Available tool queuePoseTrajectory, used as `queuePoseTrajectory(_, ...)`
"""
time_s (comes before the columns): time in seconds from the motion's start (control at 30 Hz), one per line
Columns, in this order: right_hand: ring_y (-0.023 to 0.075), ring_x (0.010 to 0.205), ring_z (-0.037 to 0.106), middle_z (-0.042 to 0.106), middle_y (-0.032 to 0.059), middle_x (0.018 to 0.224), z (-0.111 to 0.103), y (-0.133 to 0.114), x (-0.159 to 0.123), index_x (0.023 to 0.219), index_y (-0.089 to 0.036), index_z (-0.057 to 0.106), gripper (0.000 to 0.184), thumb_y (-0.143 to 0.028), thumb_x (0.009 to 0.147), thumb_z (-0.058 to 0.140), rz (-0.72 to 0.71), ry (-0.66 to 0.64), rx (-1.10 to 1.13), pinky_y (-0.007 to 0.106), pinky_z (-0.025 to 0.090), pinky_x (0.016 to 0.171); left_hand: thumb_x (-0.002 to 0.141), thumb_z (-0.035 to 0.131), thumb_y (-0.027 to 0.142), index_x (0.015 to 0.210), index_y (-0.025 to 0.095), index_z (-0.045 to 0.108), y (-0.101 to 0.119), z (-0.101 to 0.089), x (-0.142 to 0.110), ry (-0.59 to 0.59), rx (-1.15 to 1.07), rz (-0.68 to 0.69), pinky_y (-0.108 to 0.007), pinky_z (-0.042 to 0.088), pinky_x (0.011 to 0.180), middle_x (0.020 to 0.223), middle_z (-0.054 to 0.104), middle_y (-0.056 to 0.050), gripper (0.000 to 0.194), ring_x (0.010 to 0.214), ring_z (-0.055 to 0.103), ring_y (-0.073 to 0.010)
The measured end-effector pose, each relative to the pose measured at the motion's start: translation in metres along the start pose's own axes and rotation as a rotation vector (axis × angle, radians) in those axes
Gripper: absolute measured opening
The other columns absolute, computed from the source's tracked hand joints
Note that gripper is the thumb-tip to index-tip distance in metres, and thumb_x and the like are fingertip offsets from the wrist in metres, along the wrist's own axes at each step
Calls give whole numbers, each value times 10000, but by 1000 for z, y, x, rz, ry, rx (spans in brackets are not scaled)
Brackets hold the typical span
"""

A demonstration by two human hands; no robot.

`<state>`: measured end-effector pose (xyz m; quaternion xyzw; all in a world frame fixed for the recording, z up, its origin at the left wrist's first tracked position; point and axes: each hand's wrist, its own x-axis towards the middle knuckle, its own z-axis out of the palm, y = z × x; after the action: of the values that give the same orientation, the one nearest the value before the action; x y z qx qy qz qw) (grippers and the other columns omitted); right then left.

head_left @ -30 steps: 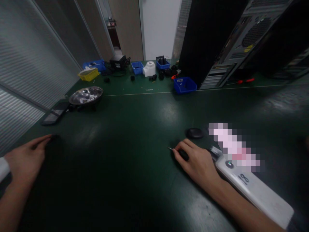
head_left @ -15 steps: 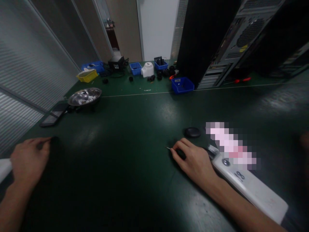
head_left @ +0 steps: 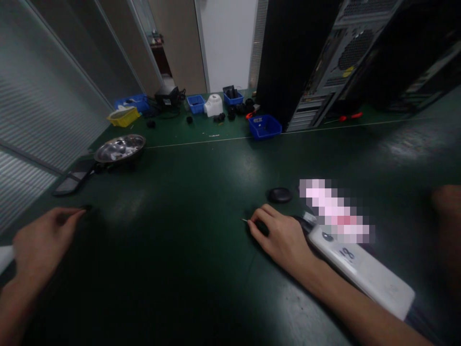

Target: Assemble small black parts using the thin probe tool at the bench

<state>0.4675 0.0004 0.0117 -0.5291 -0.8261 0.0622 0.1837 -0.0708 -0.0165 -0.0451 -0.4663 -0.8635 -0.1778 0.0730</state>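
Observation:
At the left, my left hand (head_left: 45, 240) is closed in a pinch, thumb and index finger together on a small dark piece (head_left: 88, 207) too blurred to identify. My right hand (head_left: 281, 235) rests low over the green table, fingers closed around a slim tool with a thin metal tip (head_left: 244, 219) pointing left; the rest of it is mostly hidden by the fingers. Just beyond that hand lies a black oval object (head_left: 280, 194), like a computer mouse. A white bar marked 18 (head_left: 367, 269), like a power strip, lies beside my right forearm.
A metal bowl (head_left: 120, 148) and a dark flat device (head_left: 74, 178) sit at the left. Blue bins (head_left: 264, 127), a yellow bin (head_left: 124, 117) and small black parts line the back. A computer case (head_left: 324, 72) stands behind. Another person's blurred arm (head_left: 448, 216) enters at right.
The whole view has shifted a little, so most table items appear further left. My left hand has moved slightly right over the table. More of the other person's arm shows at the right.

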Motion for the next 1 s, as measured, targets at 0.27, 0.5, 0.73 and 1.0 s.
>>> queuePoseTrajectory(0.27, 164, 784, 655, 671, 18, 995, 0, 0, 1, 948, -237, 654, 214, -378, 1025, 512, 0, 14, 23, 294, 461, 686, 982, 582, 347, 1126, 243, 673, 194, -18, -97, -229, -657, 868, -318, 560, 864, 1181, 709, -37, 199, 1008, 695, -188)
queuePoseTrajectory(0.5, 168, 805, 648, 674, 12, 950, 0, -1, 2, 929, -227, 631, 184, -354, 1014, 530, 28, 64, 96, 297, 462, 724, 1000, 573, 269, 1044, 216, 655, 274, 3, -143, -385, -813, 1123, -306, 555, 831, 1051, 704, -41, 108, 956, 679, -163)
queuePoseTrajectory(0.73, 160, 755, 619, 662, 15, 906, 0, -3, 1, 915, -223, 610, 181, -358, 1006, 529, -39, 27, 156, 292, 443, 697, 989, 583, 251, 1011, 220, 673, 271, 6, -140, -371, -858, 1080, -289, 553, 790, 1105, 693, -43, 98, 973, 677, -157)
queuePoseTrajectory(1.0, 165, 744, 619, 664, 18, 910, -1, -4, 1, 886, -226, 604, 188, -361, 993, 529, -29, -4, 105, 299, 445, 704, 969, 626, 286, 1204, 252, 656, 270, 7, -141, -403, -824, 1027, -345, 562, 890, 1123, 712, -37, 239, 1028, 673, -182)
